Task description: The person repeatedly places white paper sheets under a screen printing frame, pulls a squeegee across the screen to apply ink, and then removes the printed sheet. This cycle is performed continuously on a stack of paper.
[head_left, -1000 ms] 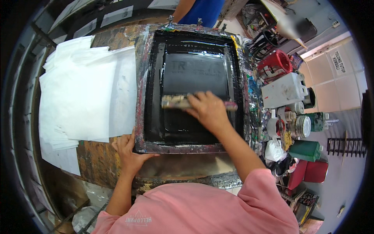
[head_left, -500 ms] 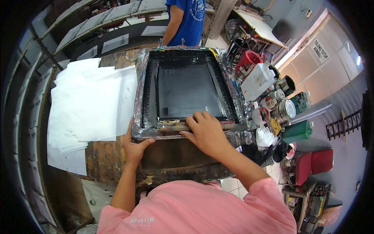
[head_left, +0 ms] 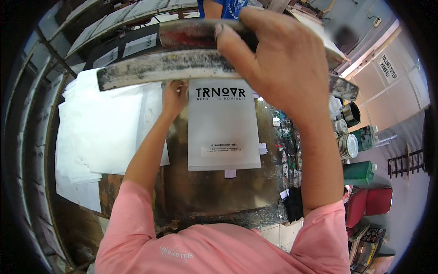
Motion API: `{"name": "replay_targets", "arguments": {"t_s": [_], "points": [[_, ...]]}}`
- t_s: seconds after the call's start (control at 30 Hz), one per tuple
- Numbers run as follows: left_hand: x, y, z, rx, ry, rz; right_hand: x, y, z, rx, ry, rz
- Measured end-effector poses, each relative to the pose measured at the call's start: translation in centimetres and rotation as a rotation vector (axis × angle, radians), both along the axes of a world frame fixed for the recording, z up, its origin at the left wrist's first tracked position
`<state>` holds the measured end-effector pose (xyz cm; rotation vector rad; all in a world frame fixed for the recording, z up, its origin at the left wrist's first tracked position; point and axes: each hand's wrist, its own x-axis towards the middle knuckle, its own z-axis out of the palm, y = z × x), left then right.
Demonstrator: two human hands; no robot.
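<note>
My right hand (head_left: 292, 59) grips the near edge of a screen printing frame (head_left: 159, 67), tilted up off the table. Its ink-stained bar spans the upper part of the view. A second stained bar (head_left: 187, 35), dark with red, shows above it beside my thumb. Under the raised frame lies a translucent white sheet (head_left: 223, 125) with black printing at its top and lower part. My left hand (head_left: 173, 100) is at the sheet's upper left corner, fingers curled together; what they pinch, if anything, is too small to make out.
A stack of white sheets (head_left: 100, 123) lies on the left of the worn table (head_left: 210, 196). Small white paper tabs (head_left: 230, 174) sit around the printed sheet. Bottles and cans (head_left: 349, 145) crowd the right side. A person in blue (head_left: 214, 8) stands beyond.
The frame has swung up from the table in my right hand, uncovering the printed sheet. My left hand has let go of the frame's corner and moved forward to the sheet's upper left corner.
</note>
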<state>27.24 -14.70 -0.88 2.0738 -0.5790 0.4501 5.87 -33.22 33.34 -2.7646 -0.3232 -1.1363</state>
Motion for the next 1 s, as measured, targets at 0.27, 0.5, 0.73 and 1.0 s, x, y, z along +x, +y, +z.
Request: {"name": "replay_targets", "arguments": {"t_s": [0.27, 0.5, 0.73, 1.0], "points": [[4.0, 0.9, -3.0, -0.007, -0.118, -0.003, 1.2, -0.1, 0.8, 0.006, 0.056, 0.062], [-3.0, 15.8, 2.7, -0.006, 0.025, 0.245, 1.4, -0.5, -0.1, -0.022, -0.028, -0.008], [-10.3, 32.2, 2.3, -0.043, 0.033, 0.717, 0.0, -0.2, -2.7, -0.076, -0.057, -0.046], [-19.3, 27.5, 4.0, 0.667, -0.144, 0.302, -1.4, 0.8, -4.8, -0.061, -0.071, -0.023]]}}
